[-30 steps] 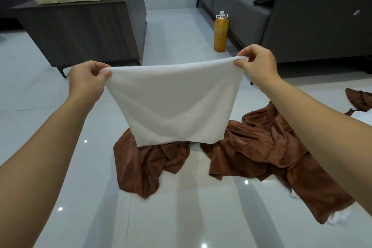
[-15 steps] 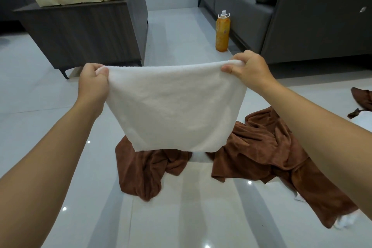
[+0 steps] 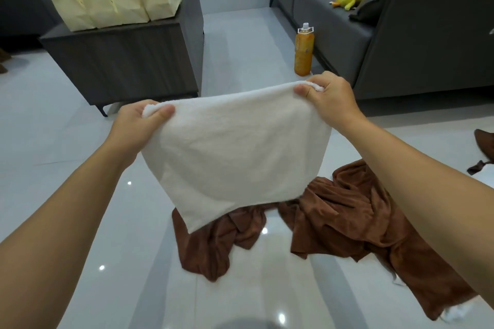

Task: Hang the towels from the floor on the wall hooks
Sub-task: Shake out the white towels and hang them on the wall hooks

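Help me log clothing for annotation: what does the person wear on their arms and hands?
Nothing visible: the left hand and right hand are ungloved and ringless; the left forearm and right forearm are bare to the frame's edge, without sleeves, watch or bracelets.

**Glossy white tiled floor (image 3: 80,141) and its load**

Crumpled brown towels (image 3: 347,222) lie in a heap near and to the right, with a scrap of white cloth (image 3: 454,312) showing at their near right end. Another brown cloth (image 3: 483,147) lies at the right edge. Farther off, an orange bottle (image 3: 304,51) stands just beside the grey sofa (image 3: 427,48). A dark cabinet (image 3: 128,61) stands far left.
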Tool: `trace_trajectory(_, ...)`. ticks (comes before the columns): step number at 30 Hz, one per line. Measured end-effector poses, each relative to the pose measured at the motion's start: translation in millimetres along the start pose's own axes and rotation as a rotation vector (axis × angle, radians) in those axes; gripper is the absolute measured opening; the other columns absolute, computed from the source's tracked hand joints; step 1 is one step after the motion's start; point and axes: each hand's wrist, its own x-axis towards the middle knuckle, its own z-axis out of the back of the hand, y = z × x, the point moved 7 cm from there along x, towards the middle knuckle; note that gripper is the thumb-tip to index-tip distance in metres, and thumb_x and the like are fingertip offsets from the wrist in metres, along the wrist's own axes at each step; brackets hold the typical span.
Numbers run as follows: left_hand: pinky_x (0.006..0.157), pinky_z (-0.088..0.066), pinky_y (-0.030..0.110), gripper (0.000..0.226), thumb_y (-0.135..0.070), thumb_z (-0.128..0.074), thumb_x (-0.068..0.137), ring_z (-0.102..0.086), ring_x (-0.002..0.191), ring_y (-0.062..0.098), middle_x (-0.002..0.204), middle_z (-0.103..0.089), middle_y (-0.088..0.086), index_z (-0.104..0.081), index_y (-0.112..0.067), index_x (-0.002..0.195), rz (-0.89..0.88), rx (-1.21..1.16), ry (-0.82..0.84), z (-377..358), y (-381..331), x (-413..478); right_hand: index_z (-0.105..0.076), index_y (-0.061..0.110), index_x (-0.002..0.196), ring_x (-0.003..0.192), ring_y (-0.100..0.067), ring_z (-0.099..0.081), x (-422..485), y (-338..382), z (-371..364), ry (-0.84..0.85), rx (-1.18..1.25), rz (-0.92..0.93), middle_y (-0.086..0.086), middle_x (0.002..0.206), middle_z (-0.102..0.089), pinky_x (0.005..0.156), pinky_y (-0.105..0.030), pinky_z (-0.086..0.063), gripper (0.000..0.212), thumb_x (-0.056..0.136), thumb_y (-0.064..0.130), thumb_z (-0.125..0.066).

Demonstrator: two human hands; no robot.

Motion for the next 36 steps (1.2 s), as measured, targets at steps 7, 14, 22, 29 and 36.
trace_trajectory(7, 0.066, -0.041, 0.025, 0.021, -0.034, -0.051, 0.099, -0.052, 0.083, 0.012, 0.093, -0.059, -0.001, -0.063, -0.017, 0.100, 0.016, 0.070, 0.040, 117, -118, 25, -0.066, 0.001, 0.084, 0.077, -0.017, -0.047, 61, 152, 55, 0.096, -0.098, 0.075, -0.006, 0.082, -0.051, 0.062, -0.024, -0.033, 0.035, 0.094, 0.034, -0.061)
trace_trajectory(14, 0.063, -0.039, 0.031, 0.020, -0.034, -0.049, 0.100, -0.051, 0.080, 0.017, 0.088, -0.058, 0.000, -0.061, -0.020, 0.094, 0.008, 0.318, 0.048, 279, -279, 41, -0.035, 0.030, 0.066, 0.082, -0.022, -0.042, 128, 351, 128, 0.310, -0.315, 0.203, 0.000, 0.079, -0.038, 0.064, -0.031, -0.020, 0.038, 0.101, 0.026, -0.047)
trace_trajectory(22, 0.078, -0.044, 0.040, 0.018, -0.029, -0.053, 0.099, -0.055, 0.090, 0.027, 0.093, -0.061, 0.006, -0.066, -0.018, 0.102, -0.068, 0.410, -0.083, 439, -451, 23, -0.039, 0.027, 0.067, 0.077, -0.025, -0.044, 159, 550, 218, 0.309, -0.362, 0.242, 0.005, 0.073, -0.036, 0.056, -0.031, -0.026, 0.036, 0.101, 0.032, -0.047)
trace_trajectory(29, 0.084, -0.046, 0.043, 0.019, -0.026, -0.056, 0.097, -0.054, 0.097, 0.028, 0.103, -0.060, 0.009, -0.067, -0.014, 0.108, -0.099, 0.456, -0.210, 516, -541, -19, -0.065, 0.007, 0.083, 0.081, -0.026, -0.050, 161, 651, 269, 0.225, -0.217, 0.313, -0.006, 0.079, -0.053, 0.069, -0.036, -0.040, 0.029, 0.099, 0.029, -0.055)
trace_trajectory(36, 0.081, -0.037, 0.030, 0.012, -0.020, -0.068, 0.090, -0.052, 0.096, 0.017, 0.099, -0.062, 0.002, -0.072, -0.016, 0.100, 0.001, 0.430, -0.427, 563, -576, -88, -0.072, 0.009, 0.110, 0.088, -0.019, -0.052, 167, 703, 284, 0.229, -0.040, 0.395, 0.004, 0.085, -0.057, 0.063, -0.021, -0.036, 0.030, 0.091, 0.031, -0.066)
